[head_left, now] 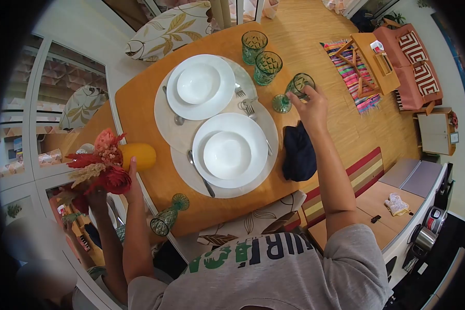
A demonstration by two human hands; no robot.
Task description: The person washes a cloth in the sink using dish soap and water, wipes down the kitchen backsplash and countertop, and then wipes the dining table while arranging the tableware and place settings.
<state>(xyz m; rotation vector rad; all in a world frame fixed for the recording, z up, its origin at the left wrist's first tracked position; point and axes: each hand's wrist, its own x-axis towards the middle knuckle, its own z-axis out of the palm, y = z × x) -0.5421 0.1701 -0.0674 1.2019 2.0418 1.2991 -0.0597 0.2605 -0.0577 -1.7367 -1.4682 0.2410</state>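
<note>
My right hand (311,108) pinches a green patterned glass goblet (300,82) by its bowl, near the right edge of the wooden table. My left hand (133,183) is at a yellow vase (138,157) on the table's left side, thumb along the vase; its other fingers are mostly hidden by red and pink flowers (113,175). Two more green goblets, a far one (254,47) and a nearer one (268,68), stand beyond my right hand. Another goblet (165,219) is at the near left edge. A dark blue cloth (299,153) lies below my right hand.
On the table (134,98), two place settings hold a far plate (226,70) and a near plate (204,170), each with a white bowl, on round pale mats with forks, knives and spoons. Reflective glass (77,67) borders the left side. A patterned chair (173,31) stands behind.
</note>
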